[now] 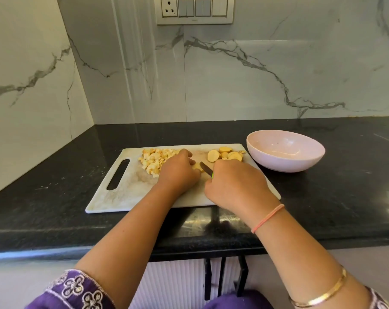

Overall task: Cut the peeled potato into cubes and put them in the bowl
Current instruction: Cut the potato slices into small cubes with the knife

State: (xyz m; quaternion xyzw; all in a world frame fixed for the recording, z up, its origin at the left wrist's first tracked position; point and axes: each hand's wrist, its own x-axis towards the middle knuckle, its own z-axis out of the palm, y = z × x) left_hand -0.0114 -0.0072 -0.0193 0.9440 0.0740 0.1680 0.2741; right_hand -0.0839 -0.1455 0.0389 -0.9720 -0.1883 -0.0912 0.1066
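A white cutting board (131,192) lies on the black counter. A pile of potato cubes (154,160) sits at its far left, and several round potato slices (224,153) lie at its far right. My left hand (178,172) holds down a potato piece (197,166) in the middle of the board. My right hand (236,186) grips a small knife (205,168) with a green handle, its blade resting against that piece. A pale pink bowl (300,166) stands just right of the board with nothing visible inside.
The black counter (345,192) runs to a marble wall at the back and left. A switch panel (194,10) is high on the wall. The counter's front edge is close to my body.
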